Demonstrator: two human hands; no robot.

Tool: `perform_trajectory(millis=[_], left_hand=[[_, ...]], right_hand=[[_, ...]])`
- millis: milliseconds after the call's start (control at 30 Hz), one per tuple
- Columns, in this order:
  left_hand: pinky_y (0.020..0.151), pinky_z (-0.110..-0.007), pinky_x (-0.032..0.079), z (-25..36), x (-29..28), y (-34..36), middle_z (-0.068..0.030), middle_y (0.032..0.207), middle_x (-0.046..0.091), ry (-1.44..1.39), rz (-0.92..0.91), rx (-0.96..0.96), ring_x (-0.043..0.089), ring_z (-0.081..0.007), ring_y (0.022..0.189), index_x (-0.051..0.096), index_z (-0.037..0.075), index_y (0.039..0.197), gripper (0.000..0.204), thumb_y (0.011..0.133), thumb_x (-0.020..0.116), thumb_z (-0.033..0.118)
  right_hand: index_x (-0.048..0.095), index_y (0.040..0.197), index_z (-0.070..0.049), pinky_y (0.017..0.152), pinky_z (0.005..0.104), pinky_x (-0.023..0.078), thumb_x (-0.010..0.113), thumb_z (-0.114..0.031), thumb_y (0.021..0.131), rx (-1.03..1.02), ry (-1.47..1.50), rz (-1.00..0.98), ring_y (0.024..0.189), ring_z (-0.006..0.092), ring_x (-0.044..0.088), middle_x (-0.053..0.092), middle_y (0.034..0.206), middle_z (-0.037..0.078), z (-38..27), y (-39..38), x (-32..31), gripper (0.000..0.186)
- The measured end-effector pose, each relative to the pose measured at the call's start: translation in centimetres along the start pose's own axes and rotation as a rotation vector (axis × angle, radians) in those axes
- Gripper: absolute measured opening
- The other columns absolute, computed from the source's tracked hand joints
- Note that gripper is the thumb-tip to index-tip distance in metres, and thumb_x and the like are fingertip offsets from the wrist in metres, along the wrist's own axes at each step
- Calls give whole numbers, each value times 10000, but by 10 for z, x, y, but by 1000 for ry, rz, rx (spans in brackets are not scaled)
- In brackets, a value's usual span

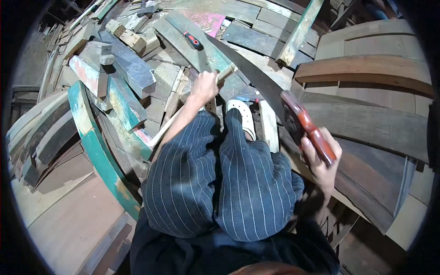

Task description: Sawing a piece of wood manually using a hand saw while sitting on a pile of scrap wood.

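My right hand (323,160) grips the reddish-brown handle of a long handsaw (256,75), whose dark blade runs up and left over the wood pile. My left hand (205,86) is closed around a thin pale wooden stick (227,72) and presses it down onto the planks ahead of my knees. The saw blade passes just right of that stick's end. My legs in dark pinstriped trousers fill the centre, and one foot in a white shoe (243,114) rests on the wood.
A second saw with a red-and-black handle (193,41) lies on a grey-green plank further ahead. Painted teal boards (98,151), grey blocks (130,64) and scrap timber are heaped at the left and ahead. Wide brown curved boards (376,119) lie at the right.
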State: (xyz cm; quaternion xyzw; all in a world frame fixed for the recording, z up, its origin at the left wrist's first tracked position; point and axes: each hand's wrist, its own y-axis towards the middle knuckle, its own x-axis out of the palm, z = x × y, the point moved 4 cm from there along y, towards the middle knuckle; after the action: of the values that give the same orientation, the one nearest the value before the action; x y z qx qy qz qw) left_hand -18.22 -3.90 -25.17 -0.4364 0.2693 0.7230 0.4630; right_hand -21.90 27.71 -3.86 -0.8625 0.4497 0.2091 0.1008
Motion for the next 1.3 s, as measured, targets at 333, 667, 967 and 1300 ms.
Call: perform_trajectory(millis=[333,667,967,1300], left_hand=[[685,-522,505,13,10,-14,-304,739,615,5,-5,80,627,-465,775,594,-52,955,245,787,639,120],[628,-512,498,16,17,-14,-267,706,616,-22,13,126,620,-450,712,528,-5,990,296,791,637,185],[668,-506,510,13,2,-10,-258,752,632,26,-49,-42,633,-434,753,604,70,1060,320,782,660,217],[661,-541,504,12,11,-11,-276,718,623,16,41,64,627,-457,717,607,62,1045,314,786,641,235]], right_hand=[[619,962,16,662,208,390,741,-201,753,277,226,-132,709,67,516,574,797,3,-40,5,-25,325],[561,1203,6,370,179,284,642,-256,865,-22,309,-374,406,19,365,506,639,-19,-100,106,-15,435],[620,1024,25,379,166,245,615,-225,903,-125,538,-291,455,6,377,527,696,-24,-71,104,-6,278],[563,1094,50,422,201,306,577,-145,918,132,333,-62,460,40,375,455,619,-11,-16,60,-22,264]])
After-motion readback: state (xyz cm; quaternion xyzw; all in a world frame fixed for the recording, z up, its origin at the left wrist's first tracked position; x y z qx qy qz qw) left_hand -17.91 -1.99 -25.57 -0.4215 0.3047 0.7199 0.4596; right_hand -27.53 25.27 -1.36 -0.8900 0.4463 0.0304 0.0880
